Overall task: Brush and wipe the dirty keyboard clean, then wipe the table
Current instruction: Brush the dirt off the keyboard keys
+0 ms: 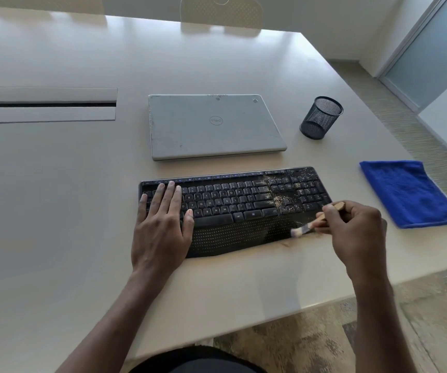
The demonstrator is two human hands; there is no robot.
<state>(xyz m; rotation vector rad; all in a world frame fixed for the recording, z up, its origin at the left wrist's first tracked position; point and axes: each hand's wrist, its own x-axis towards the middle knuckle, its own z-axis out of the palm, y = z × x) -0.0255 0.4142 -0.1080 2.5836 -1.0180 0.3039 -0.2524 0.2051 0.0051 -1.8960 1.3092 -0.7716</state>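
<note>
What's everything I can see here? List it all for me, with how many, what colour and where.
table: one, cream, under everything
cable slot: one, dark, in the table top at far left
chairs: two, cream, beyond the table's far edge
laptop: one, silver, lid closed, behind the keyboard
keyboard: one, black, near the table's front edge
crumbs: many, tan, scattered over the keyboard's right part
pen cup: one, black mesh, right of the laptop
cloth: one, blue, folded, right of the keyboard
brush: one, wooden handle, bristles on the keyboard's front right
left hand: flat on the keyboard's left end
right hand: grips the brush
</note>
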